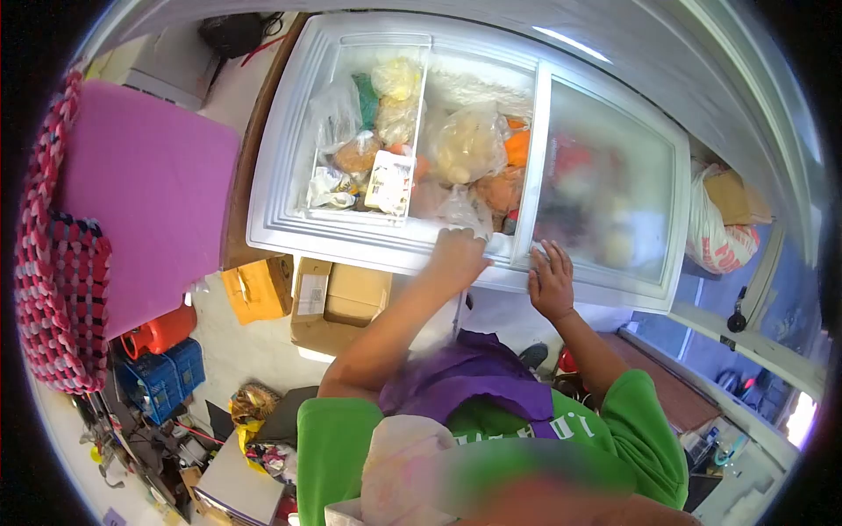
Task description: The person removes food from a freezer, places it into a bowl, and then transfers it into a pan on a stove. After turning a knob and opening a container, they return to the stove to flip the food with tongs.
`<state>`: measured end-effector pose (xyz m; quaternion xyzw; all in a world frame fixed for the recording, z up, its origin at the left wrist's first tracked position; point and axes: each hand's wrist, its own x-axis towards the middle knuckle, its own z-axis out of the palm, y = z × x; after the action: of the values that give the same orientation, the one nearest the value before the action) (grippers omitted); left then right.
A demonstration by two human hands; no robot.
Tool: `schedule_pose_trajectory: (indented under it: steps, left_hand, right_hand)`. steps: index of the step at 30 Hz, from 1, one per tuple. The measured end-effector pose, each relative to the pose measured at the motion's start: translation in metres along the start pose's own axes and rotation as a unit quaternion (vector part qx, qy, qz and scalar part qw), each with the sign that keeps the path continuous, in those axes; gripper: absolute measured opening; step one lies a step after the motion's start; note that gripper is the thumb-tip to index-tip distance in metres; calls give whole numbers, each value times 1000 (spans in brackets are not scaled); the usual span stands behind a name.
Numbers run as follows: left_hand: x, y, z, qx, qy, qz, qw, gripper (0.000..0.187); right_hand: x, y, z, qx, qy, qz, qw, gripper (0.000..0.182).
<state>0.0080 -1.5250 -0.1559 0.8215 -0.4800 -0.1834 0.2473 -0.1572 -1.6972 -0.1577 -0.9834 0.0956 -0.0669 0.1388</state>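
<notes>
In the head view, a white chest freezer (333,243) stands in front of me, its left part uncovered. My left hand (458,259) is curled over the freezer's front rim, knuckles up, with its fingertips hidden. Just beyond it is a clear plastic bag (465,210) among the frozen things. My right hand (553,282) lies with fingers spread at the front corner of the sliding glass lid (614,202), which covers the right part. A large clear bag with pale contents (469,145) and orange bags (502,188) lie inside. A white wire basket (424,105) hangs at the left, holding several bagged foods.
A table with a pink top (149,193) stands to the left. Below the freezer are a yellow container (256,289) and an open cardboard box (338,302). A blue crate (162,377) sits at lower left. White sacks (724,232) lie right of the freezer.
</notes>
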Motion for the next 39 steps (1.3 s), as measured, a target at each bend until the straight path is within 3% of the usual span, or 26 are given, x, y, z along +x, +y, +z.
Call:
schedule_pose_trajectory:
  steps: [2, 8, 11, 17, 26, 32, 35, 39]
  left_hand:
    - [1, -14, 8, 46, -36, -29, 998, 32]
    - [0, -22, -1, -64, 15, -63, 996, 39]
    - [-1, -25, 3, -44, 92, -50, 994, 43]
    - [-26, -57, 13, -18, 130, -77, 988, 42]
    - [-35, -43, -11, -4, 215, -10, 977, 38]
    - [-36, -47, -7, -19, 208, 2, 978, 35]
    - [-33, -51, 4, 29, 144, -43, 988, 34]
    - [-33, -56, 9, 19, 154, -26, 988, 38]
  right_hand:
    - [1, -1, 1, -9, -9, 4, 1000, 42]
    - [1, -2, 3, -18, -16, 1, 1000, 42]
    - [3, -4, 1, -20, -20, 5, 1000, 42]
    - [2, -2, 4, -20, -29, 0, 999, 44]
    - [-2, 0, 6, -41, -29, -7, 999, 46]
    - [-4, -2, 7, -55, -21, 0, 998, 46]
    - [-5, -3, 8, -54, -3, -9, 998, 46]
    - [-5, -3, 9, -49, 5, -10, 999, 46]
